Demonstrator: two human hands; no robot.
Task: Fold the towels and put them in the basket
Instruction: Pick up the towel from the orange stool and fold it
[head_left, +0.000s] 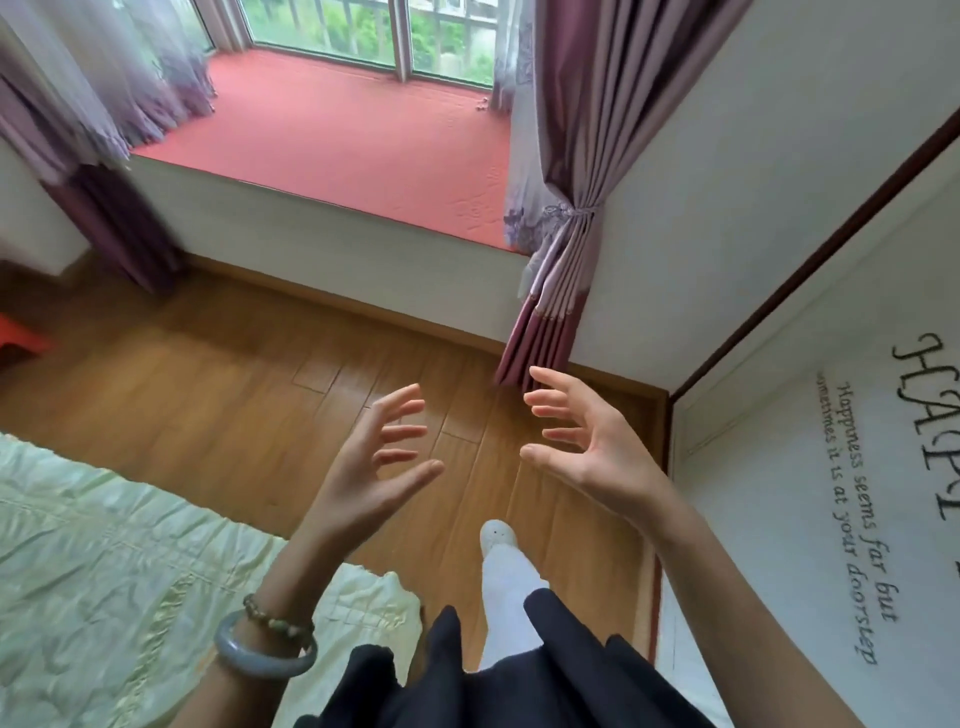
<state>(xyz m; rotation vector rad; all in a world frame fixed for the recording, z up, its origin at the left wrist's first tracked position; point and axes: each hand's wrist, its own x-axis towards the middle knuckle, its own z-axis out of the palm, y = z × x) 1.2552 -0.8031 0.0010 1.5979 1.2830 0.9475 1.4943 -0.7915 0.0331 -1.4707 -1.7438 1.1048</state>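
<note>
left hand (371, 467): raised over the wooden floor (218, 374), palm turned inward, fingers spread and curled, holding nothing
right hand (587, 441): mirrors it, palm facing the left, fingers splayed, nothing in it
why held so: hands apart and facing each other at chest height, likely a ready or start pose, not a grasp
towels: none in view, can't place them relative to either hand
basket: not in view either
bed (104, 571): pale green quilted cover, lower left, just beside left forearm; no towel on the visible part
stage: judged not yet begun, no fold visible
wrist: bangle (262, 660) on left arm
</note>
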